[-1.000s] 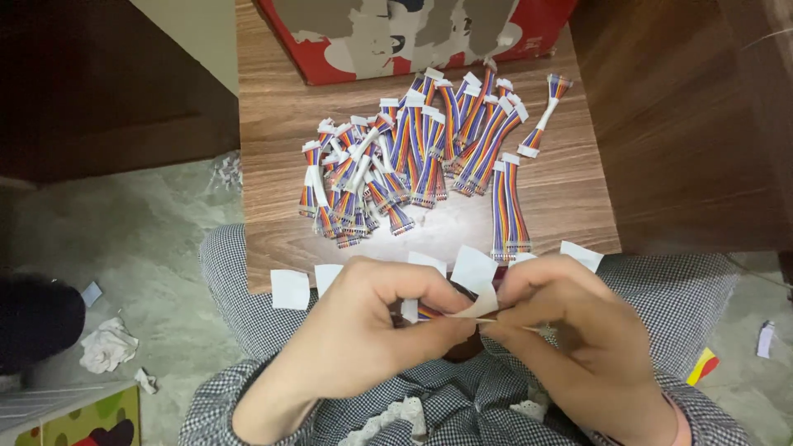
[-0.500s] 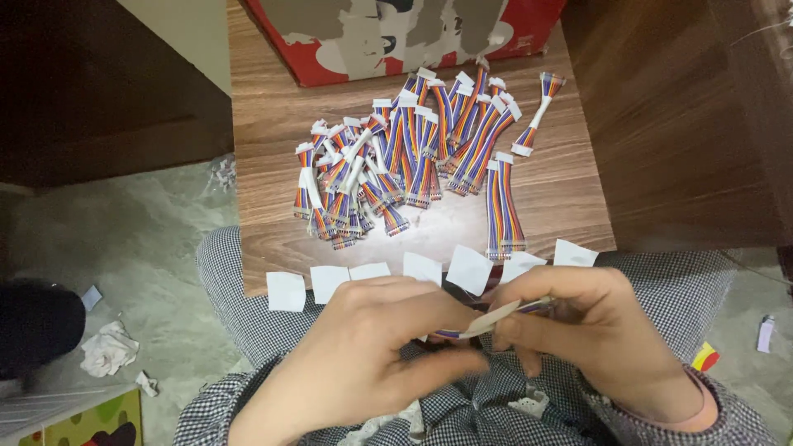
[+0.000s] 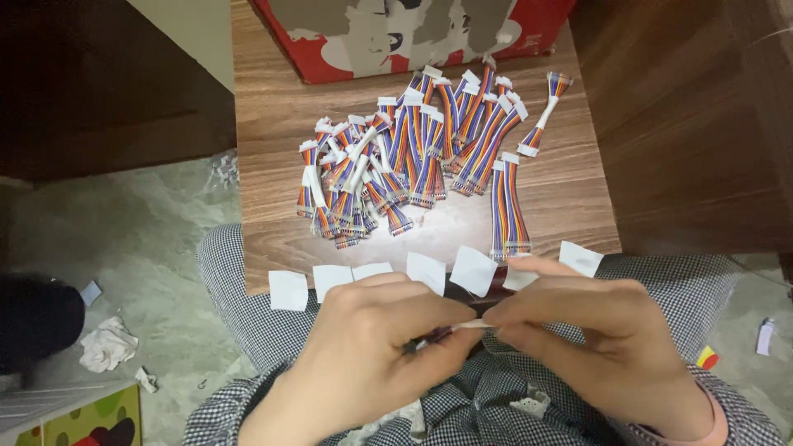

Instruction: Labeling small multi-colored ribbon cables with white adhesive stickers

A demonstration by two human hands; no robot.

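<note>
Red box [image 3: 330,49], perhaps crumpled tissue [image 3: 106,345]

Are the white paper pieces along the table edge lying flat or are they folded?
Mostly flat: the white paper pieces sit spread in a row along the front edge of the wooden table, overhanging it. Undersides are hidden.

Tabletop [image 3: 273,198]: middle blocked by the heap of rainbow ribbon cables [image 3: 413,161], spread from 9 to 2 o'clock. Red box [image 3: 413,33] walls off the far edge at 12. Row of white paper squares [image 3: 429,271] lines the near edge at 6, just ahead of both hands. Bare wood strip at 9 o'clock left of the heap, and a wider one at 3 beside the lone cable [image 3: 545,116]. Dark cabinet [image 3: 694,124] closes the right side.
</note>
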